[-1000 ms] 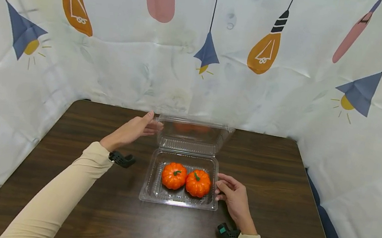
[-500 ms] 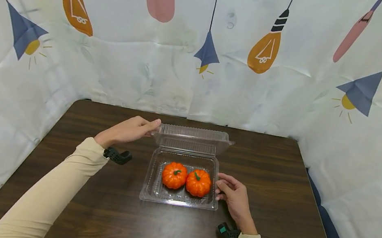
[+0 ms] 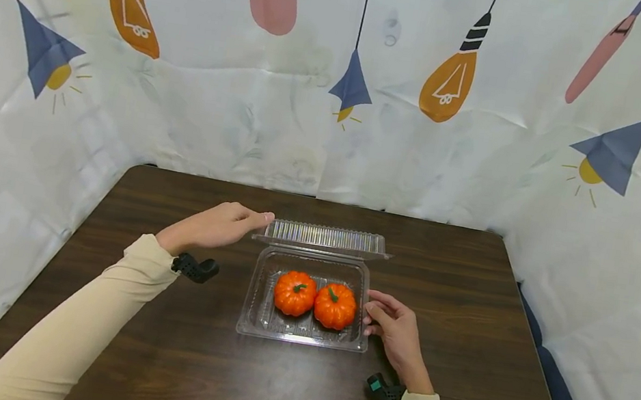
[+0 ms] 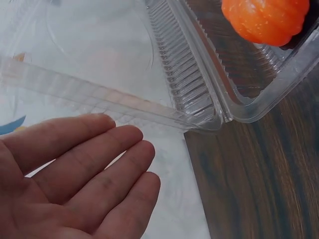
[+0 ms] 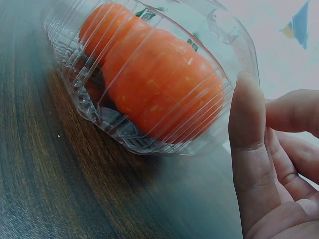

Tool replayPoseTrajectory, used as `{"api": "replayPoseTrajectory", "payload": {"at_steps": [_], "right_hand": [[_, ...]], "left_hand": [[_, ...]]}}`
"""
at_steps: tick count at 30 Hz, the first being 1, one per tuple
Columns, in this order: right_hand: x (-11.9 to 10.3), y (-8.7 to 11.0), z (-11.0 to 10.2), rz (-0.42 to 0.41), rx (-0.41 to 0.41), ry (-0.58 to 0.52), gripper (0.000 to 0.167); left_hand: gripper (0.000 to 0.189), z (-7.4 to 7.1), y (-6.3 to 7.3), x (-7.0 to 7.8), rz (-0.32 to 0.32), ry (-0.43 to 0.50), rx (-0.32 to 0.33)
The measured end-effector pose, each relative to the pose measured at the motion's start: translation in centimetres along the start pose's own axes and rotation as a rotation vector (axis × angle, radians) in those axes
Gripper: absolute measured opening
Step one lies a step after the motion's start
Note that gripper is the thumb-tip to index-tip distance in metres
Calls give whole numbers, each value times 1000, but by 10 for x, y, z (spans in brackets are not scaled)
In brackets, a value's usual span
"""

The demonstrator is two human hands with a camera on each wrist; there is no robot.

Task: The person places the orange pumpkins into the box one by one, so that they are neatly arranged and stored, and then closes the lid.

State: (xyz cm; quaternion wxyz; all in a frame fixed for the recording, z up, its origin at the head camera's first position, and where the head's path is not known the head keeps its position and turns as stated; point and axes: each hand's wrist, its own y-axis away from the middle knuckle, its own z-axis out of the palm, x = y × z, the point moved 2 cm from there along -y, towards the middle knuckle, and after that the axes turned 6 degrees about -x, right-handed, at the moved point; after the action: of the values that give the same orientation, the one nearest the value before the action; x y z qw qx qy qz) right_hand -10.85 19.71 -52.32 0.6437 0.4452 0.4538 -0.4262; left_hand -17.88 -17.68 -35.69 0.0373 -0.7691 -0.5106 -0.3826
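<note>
A clear plastic clamshell box [image 3: 300, 336] rests on the table with its hinged lid [image 3: 324, 236] raised at the back, roughly upright. Two small orange pumpkins [image 3: 295, 294] with green stems sit side by side in the base. My left hand [image 3: 217, 225] is at the lid's upper left corner, its thumb along the top edge. In the left wrist view, four nearly straight fingers [image 4: 119, 164] lie beside the lid's clear wall. My right hand [image 3: 397, 332] touches the right side of the base with loosely bent fingers; in the right wrist view the thumb [image 5: 249, 114] reaches the rim.
The dark wood table [image 3: 242, 389] extends around the box. White fabric printed with lamps and bulbs [image 3: 281, 132] hangs along the back and both sides. Dark bands are worn at both wrists, one of them the left band [image 3: 195, 268].
The lid has swung up from leaning back to about upright, its ribbed end wall now showing. My left hand has shifted slightly toward me with it. My right hand and the pumpkins stay put.
</note>
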Motion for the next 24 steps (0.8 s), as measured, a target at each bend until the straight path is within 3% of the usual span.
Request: {"api": "replayPoseTrajectory", "payload": {"at_steps": [11, 24], "right_hand": [[2, 0, -2, 7, -1, 6, 46], [-3, 1, 0, 11, -4, -6, 45]], "left_hand": [[65, 12, 7, 3, 72, -47, 6], [72, 31, 17, 5, 114, -105, 95]]}}
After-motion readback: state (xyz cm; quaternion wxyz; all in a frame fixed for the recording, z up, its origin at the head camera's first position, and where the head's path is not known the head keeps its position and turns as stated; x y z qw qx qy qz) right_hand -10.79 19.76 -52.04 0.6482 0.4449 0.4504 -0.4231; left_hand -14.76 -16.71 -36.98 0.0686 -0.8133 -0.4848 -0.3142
